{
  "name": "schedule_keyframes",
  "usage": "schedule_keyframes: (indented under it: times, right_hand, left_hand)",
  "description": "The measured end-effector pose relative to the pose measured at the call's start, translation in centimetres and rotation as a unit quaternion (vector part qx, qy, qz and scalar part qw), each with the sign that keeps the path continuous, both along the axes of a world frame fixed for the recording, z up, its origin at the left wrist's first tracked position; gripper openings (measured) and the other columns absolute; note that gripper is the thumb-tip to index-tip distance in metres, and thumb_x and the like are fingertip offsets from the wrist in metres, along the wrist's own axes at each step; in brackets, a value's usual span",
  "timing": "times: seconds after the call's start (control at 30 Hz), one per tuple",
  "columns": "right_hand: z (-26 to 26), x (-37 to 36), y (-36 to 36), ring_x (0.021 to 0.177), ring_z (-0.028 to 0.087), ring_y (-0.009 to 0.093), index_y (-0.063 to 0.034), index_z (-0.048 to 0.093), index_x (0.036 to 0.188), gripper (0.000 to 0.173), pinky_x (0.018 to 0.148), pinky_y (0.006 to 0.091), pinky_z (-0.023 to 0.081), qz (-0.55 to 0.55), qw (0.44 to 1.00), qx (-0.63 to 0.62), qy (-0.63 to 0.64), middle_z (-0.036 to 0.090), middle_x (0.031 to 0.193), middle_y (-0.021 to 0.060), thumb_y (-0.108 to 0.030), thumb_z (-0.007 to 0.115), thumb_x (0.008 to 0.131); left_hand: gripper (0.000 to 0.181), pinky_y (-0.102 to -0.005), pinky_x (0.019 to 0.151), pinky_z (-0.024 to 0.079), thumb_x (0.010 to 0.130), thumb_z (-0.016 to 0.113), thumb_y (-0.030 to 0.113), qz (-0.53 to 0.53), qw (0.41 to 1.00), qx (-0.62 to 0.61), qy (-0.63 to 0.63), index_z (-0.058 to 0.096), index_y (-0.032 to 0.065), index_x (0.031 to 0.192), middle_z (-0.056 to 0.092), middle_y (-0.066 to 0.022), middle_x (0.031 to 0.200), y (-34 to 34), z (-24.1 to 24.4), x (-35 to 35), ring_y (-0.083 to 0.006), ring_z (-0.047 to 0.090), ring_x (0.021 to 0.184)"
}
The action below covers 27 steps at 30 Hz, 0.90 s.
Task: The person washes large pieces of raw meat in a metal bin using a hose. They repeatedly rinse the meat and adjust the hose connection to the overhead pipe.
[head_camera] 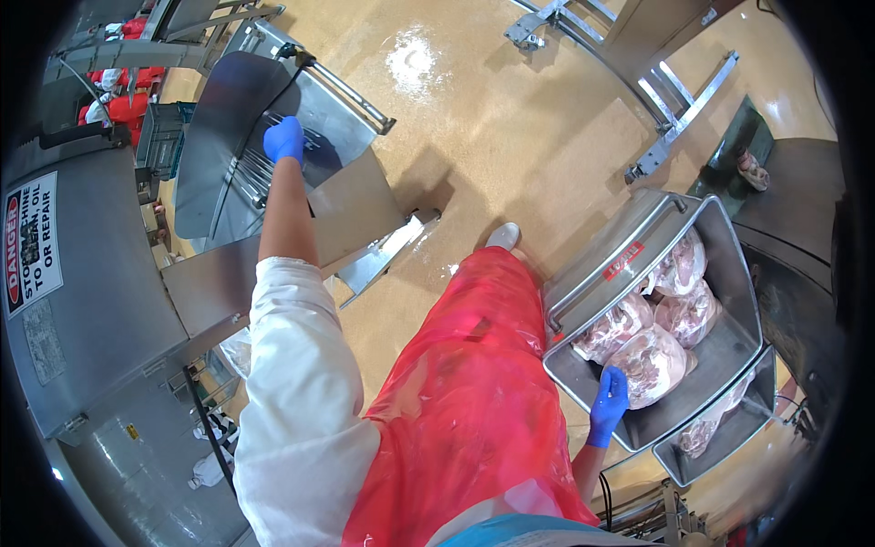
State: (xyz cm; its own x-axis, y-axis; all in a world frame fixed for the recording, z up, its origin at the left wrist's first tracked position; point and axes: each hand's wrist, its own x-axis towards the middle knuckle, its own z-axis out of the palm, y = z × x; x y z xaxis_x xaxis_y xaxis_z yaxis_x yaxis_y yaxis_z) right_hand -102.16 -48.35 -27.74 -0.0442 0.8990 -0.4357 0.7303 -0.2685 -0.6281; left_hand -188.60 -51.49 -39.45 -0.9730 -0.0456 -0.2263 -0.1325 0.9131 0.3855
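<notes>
At the left, my left hand (284, 140) wears a blue glove and looks closed like a fist over the steel table (263, 205) of a cutting machine. Its fingers are turned away, so anything inside them is hidden. My right hand (608, 405), gloved in blue too, reaches over the near rim of a stainless steel tub (711, 383). Its bent fingers meet the edge of a large raw cut of meat (648, 369); how firmly they hold it cannot be told. Several similar pale pink cuts (687, 314) lie against one another in that tub.
The machine's steel housing (102, 253) bears a danger sign (33, 243). Below the tub is a second steel container (742, 427) with meat. A wheeled metal frame (660, 147) stands on the tan floor (465, 123). People in red aprons (130, 109) are at upper left.
</notes>
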Motion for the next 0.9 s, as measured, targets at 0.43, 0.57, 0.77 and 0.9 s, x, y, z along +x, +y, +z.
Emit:
schedule_keyframes:
  times: [0.43,0.57,0.77,0.9]
  right_hand:
    - [-4.2,6.3,-10.5,0.081,0.06,0.012,0.0044,0.067,0.109,0.023,0.074,0.0294,0.051,-0.123,0.979,-0.164,0.0,0.068,0.093,0.0072,-0.016,0.062,0.101]
    - [-5.5,7.5,-11.8,0.075,0.057,0.011,0.0043,0.066,0.108,0.023,0.069,0.0285,0.049,-0.167,0.973,-0.158,0.018,0.066,0.089,0.0054,-0.018,0.062,0.101]
    - [-3.1,5.2,-11.7,0.078,0.058,0.014,0.0046,0.067,0.107,0.024,0.072,0.0316,0.05,-0.138,0.98,-0.137,-0.046,0.067,0.088,0.0074,-0.018,0.061,0.101]
    - [-2.7,5.0,-12.6,0.087,0.068,0.024,0.0026,0.069,0.106,0.027,0.08,0.0387,0.052,-0.085,0.98,-0.133,-0.124,0.073,0.096,0.0168,-0.022,0.062,0.099]
  left_hand:
    - [0.059,-0.0435,0.073,0.055,0.088,0.059,0.052,-0.193,0.944,-0.247,-0.1,0.075,-0.0045,0.091,0.073,-0.0184,0.079,-5.3,8.6,-5.8,-0.0295,0.073,0.073]
    - [0.05,-0.0415,0.079,0.054,0.088,0.058,0.044,-0.161,0.931,-0.276,-0.177,0.077,-0.0002,0.099,0.075,-0.0198,0.092,-4.9,8.5,-2.7,-0.0308,0.074,0.085]
    - [0.045,-0.0466,0.098,0.052,0.084,0.057,0.032,-0.247,0.889,-0.368,-0.113,0.074,0.0032,0.114,0.067,-0.0225,0.126,-8.5,2.1,-5.5,-0.0408,0.064,0.12]
    - [0.042,-0.0503,0.086,0.055,0.09,0.056,0.037,-0.43,0.803,-0.409,-0.05,0.075,0.0056,0.11,0.072,-0.02,0.116,-9.4,1.0,-10.1,-0.0399,0.071,0.102]
